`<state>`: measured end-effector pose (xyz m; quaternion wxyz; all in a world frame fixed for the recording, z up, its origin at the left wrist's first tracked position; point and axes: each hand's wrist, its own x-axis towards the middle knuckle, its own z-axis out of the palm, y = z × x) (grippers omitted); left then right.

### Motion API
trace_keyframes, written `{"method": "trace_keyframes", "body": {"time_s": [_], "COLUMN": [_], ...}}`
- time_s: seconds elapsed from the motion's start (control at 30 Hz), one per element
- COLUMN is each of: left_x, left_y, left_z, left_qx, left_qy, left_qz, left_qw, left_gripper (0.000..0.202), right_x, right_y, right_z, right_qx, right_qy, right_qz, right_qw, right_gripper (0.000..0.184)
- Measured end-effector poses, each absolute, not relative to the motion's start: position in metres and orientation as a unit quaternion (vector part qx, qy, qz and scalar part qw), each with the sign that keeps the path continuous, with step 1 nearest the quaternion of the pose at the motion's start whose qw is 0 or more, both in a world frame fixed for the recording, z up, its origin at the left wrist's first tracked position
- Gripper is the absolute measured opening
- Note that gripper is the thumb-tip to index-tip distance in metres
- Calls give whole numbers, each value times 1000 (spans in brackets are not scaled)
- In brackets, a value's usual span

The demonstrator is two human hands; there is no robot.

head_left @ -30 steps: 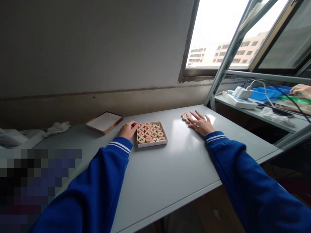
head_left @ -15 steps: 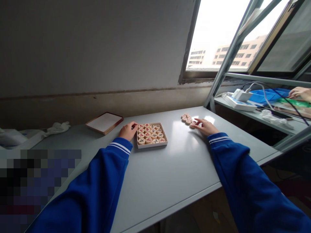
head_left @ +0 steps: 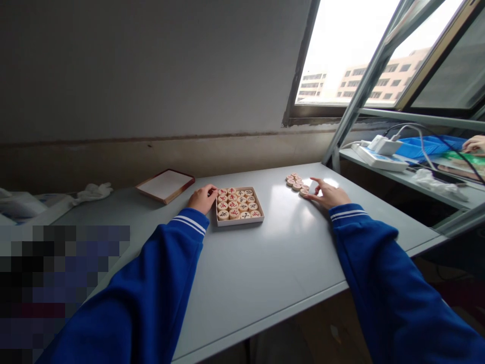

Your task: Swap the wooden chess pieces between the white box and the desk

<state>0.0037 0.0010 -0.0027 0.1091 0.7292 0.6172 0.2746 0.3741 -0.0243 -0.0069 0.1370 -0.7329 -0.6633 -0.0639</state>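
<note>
A shallow box (head_left: 240, 221) on the desk holds rows of round wooden Chinese chess pieces (head_left: 242, 206) marked with red and black characters. At the box's left edge is my left hand (head_left: 203, 198), its fingers curled against the side near the upper corner. My right hand (head_left: 329, 194) rests farther right, index finger and thumb spread apart, with nothing visible between them. Its thumb tip is beside the nearest piece of a small cluster of loose chess pieces (head_left: 295, 184); whether it touches that piece I cannot tell.
The box lid (head_left: 165, 185) lies inside up at the back left. White crumpled tissue (head_left: 93, 191) is at the far left. On the right, a metal shelf (head_left: 447, 197) carries white adapters (head_left: 385, 145), cables and a blue tray (head_left: 428, 145). Another person's hand (head_left: 474, 145) is beyond it.
My right thumb and index finger have spread apart beside the loose pieces. My left hand stays at the box, and the whole view has shifted slightly.
</note>
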Motion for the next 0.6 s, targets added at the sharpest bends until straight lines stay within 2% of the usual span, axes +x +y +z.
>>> {"method": "trace_keyframes", "body": {"time_s": [0.13, 0.4, 0.5, 0.6], "left_x": [3, 2, 2, 2], "left_y": [2, 2, 2, 1], "left_z": [-4, -5, -5, -4], "left_qx": [732, 729, 727, 723], "left_qy": [611, 608, 605, 606], "left_qz": [277, 289, 295, 297], "left_qw": [120, 125, 133, 144], "left_gripper": [22, 21, 21, 19], "right_x": [374, 374, 365, 330], "right_y": [-24, -23, -26, -28], "right_z": [-7, -13, -2, 16], "right_qx": [-729, -716, -689, -617], "right_qy": [-670, -671, -665, -672], "right_qz": [-88, -129, -181, -243], "right_qw": [111, 140, 225, 329], "right_gripper": [69, 67, 67, 49]}}
